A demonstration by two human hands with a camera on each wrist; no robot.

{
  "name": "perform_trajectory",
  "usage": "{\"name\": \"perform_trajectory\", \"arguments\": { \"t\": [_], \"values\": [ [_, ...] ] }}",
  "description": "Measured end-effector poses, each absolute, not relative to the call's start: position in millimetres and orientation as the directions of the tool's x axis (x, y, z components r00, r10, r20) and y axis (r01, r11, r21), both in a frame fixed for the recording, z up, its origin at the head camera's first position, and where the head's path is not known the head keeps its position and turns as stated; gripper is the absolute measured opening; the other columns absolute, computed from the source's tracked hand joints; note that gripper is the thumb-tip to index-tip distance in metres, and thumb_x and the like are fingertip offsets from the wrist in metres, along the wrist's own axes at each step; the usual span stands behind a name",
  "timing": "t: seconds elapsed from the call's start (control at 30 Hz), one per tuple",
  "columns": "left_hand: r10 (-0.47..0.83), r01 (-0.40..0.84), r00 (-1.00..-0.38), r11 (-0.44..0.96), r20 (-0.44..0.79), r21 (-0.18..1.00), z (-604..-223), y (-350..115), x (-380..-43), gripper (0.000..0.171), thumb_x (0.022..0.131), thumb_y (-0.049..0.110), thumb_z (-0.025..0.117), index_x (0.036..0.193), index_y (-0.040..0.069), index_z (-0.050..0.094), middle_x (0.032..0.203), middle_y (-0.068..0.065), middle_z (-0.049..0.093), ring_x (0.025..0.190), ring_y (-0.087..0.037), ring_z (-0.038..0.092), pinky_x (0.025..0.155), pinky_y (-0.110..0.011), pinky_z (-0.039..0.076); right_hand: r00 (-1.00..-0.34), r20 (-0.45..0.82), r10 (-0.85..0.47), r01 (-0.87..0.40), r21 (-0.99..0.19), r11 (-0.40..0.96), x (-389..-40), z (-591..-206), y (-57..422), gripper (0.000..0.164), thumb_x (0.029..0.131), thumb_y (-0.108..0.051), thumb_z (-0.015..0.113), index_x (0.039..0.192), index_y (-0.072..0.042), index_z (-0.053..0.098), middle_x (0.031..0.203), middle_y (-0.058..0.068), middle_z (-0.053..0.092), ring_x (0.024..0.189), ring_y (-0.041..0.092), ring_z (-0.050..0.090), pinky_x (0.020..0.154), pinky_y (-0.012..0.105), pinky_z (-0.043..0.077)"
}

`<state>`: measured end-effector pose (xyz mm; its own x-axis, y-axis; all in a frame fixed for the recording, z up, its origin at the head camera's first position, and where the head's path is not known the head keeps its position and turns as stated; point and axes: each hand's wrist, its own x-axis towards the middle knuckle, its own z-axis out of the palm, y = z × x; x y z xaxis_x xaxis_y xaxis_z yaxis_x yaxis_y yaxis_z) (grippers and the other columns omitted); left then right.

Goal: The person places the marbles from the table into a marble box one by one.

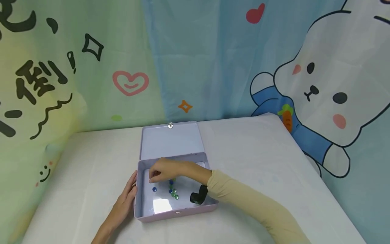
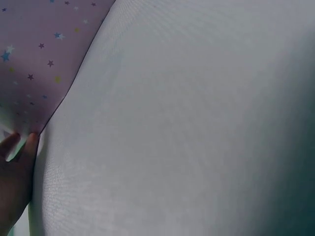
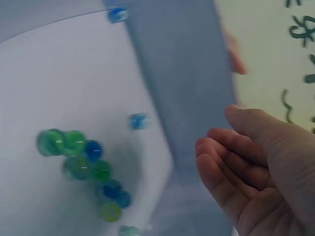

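Observation:
A shallow lilac metal box lies with its lid laid back. Inside, a loose row of green and blue glass marbles runs across the floor. One blue marble sits apart near a side wall, and another blue marble lies close to a corner. Over the left part of the box hovers my right hand, fingers loosely bent; the right wrist view shows nothing between thumb and fingers. My left hand rests against the box's left outer side, its fingertips touching the star-printed wall in the left wrist view.
The box's lid extends toward the back, with a metal clasp at its far edge. A black wrist camera hangs under the right sleeve over the box's right side. White cloth covers the table, and a printed curtain hangs behind.

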<state>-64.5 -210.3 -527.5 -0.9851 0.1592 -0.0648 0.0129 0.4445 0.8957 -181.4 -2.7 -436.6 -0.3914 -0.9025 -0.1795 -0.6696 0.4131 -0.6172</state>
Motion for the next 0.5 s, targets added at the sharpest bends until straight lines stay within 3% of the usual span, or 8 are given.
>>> {"name": "perform_trajectory", "arguments": {
  "t": [0.2,0.3,0.4,0.43,0.5],
  "values": [
    [0.186,0.002,-0.979,0.423,-0.084,0.906,-522,-209,-63,0.052,0.107,0.028,0.028,0.156,0.033,0.011,0.16,-0.017,0.023,0.142,-0.046,0.031,0.107,-0.065,0.032,-0.521,-0.054,-0.852,-0.632,-0.647,0.427,-175,-413,31,0.02,0.095,-0.022,0.062,0.106,-0.008,0.072,0.094,0.001,0.071,0.081,0.002,0.057,0.074,0.01,0.047],
    [0.239,0.024,-0.968,0.399,-0.078,0.917,-514,-212,-67,0.05,0.108,0.031,0.02,0.156,0.031,0.01,0.161,-0.017,0.021,0.143,-0.044,0.03,0.111,-0.047,0.038,-0.63,0.034,-0.776,-0.619,-0.625,0.476,-167,-400,57,0.023,0.094,-0.022,0.063,0.11,-0.007,0.071,0.096,0.001,0.069,0.085,0.007,0.06,0.075,0.013,0.05],
    [0.29,0.088,-0.957,0.348,-0.018,0.933,-503,-218,-71,0.05,0.108,0.032,0.011,0.157,0.024,0.01,0.161,-0.019,0.018,0.141,-0.047,0.03,0.106,-0.026,0.042,-0.73,0.124,-0.672,-0.604,-0.577,0.55,-155,-392,80,0.029,0.092,-0.027,0.066,0.115,-0.01,0.068,0.101,0.0,0.068,0.091,0.011,0.062,0.079,0.021,0.054],
    [0.3,0.12,-0.954,0.339,0.014,0.933,-500,-220,-72,0.05,0.108,0.03,0.009,0.157,0.022,0.01,0.161,-0.02,0.017,0.139,-0.049,0.031,0.103,-0.022,0.043,-0.76,0.152,-0.632,-0.596,-0.551,0.584,-151,-391,88,0.032,0.091,-0.03,0.066,0.117,-0.011,0.067,0.104,0.0,0.068,0.095,0.012,0.062,0.081,0.025,0.055],
    [0.291,0.171,-0.955,0.353,0.065,0.92,-492,-225,-74,0.051,0.107,0.031,0.007,0.157,0.019,0.01,0.161,-0.021,0.015,0.139,-0.052,0.029,0.102,-0.026,0.044,-0.808,0.202,-0.554,-0.575,-0.48,0.663,-143,-393,101,0.041,0.089,-0.039,0.067,0.122,-0.014,0.065,0.112,0.0,0.066,0.103,0.014,0.062,0.084,0.031,0.056]
  ]
}}
